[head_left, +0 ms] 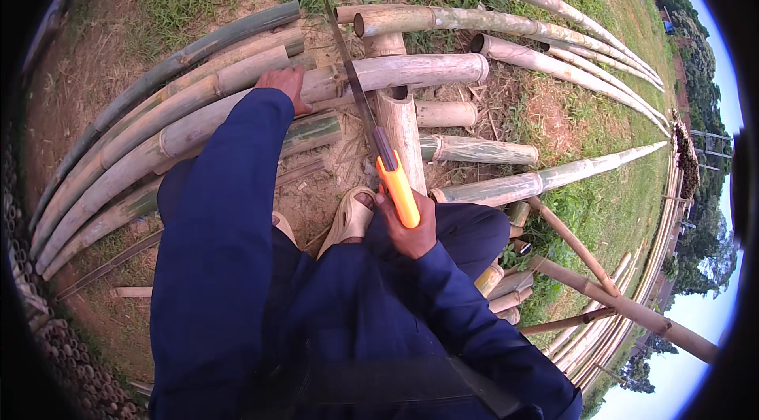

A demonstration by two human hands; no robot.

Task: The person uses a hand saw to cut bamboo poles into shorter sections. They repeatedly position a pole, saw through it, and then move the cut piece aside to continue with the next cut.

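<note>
My right hand (409, 232) grips the orange handle of a hand saw (397, 187). Its long dark blade (350, 76) runs up and away, crossing a pale bamboo pole (411, 71) that lies sideways over a short upright-lying bamboo section (399, 131). My left hand (286, 85) presses down on that same pole, just left of the blade. Both arms wear dark blue sleeves. My foot in a tan sandal (350, 214) rests near the lower end of the short section.
Several long bamboo poles (142, 135) lie on the left, more (506, 25) fan out at the top right over grass and dirt. Short cut bamboo pieces (482, 151) lie to the right. Thin poles (624, 305) cross at lower right.
</note>
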